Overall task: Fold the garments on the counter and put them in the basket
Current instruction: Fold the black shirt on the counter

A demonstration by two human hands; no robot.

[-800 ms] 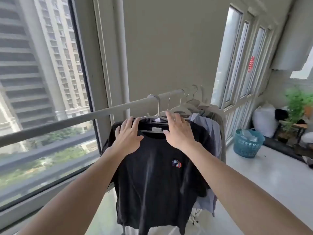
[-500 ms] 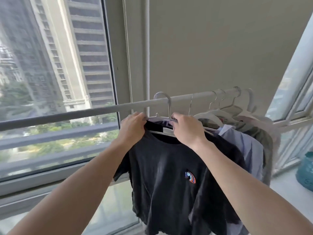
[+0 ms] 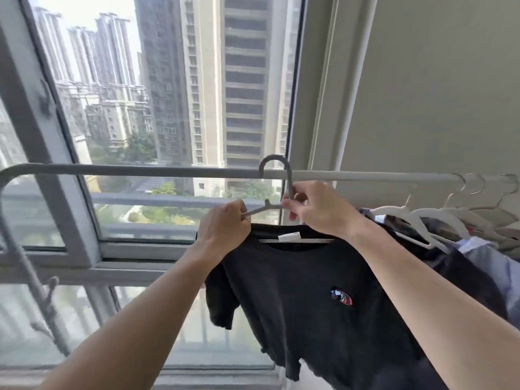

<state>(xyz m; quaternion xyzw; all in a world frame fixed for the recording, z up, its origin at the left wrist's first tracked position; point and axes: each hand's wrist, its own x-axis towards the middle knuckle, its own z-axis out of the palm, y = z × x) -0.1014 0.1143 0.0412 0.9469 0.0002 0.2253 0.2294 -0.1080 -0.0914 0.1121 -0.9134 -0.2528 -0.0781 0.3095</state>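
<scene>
Pinching hanger (image 3: 264, 208) neck with right fingertips (image 3: 286, 203), just below the hook; right hand (image 3: 318, 213) curled tight round it. Wrapping left fingers (image 3: 240, 213) narrow round the hanger's left arm, at 9 o'clock of the neck; left hand (image 3: 225, 230) also touching the shirt shoulder.

On the hanger: black T-shirt (image 3: 309, 291), at 5 o'clock of frame centre, hung by the shoulders, front toward camera, one sleeve drooping at 7 o'clock. Soft matte knit, uneven hem. White neck label (image 3: 289, 237) inside the collar at 12 o'clock of the shirt, print too blurred to read. Small embroidered chest patch (image 3: 341, 296) at 3 o'clock of shirt middle, orange and blue stripes, no legible writing.

Hanger itself: thin grey plastic, round hook, flat lower bar across the collar opening. Hook arched over rail (image 3: 140, 171); looks raised slightly above it, can't confirm contact. Rail: pale round tube, running 9 to 3 across frame, bent down at the 9 o'clock end.

At 3 o'clock of the hands: row of white hangers (image 3: 422, 218) on the same rail, wider-shouldered, with thin hooks. Under them a light-blue shirt (image 3: 484, 257), smooth woven look, plus darker garments just beside the black one.

Behind, 9 to 12: window (image 3: 168, 108) in a grey frame, high-rise towers outside. At 1 to 3: plain beige wall (image 3: 436, 94).
</scene>
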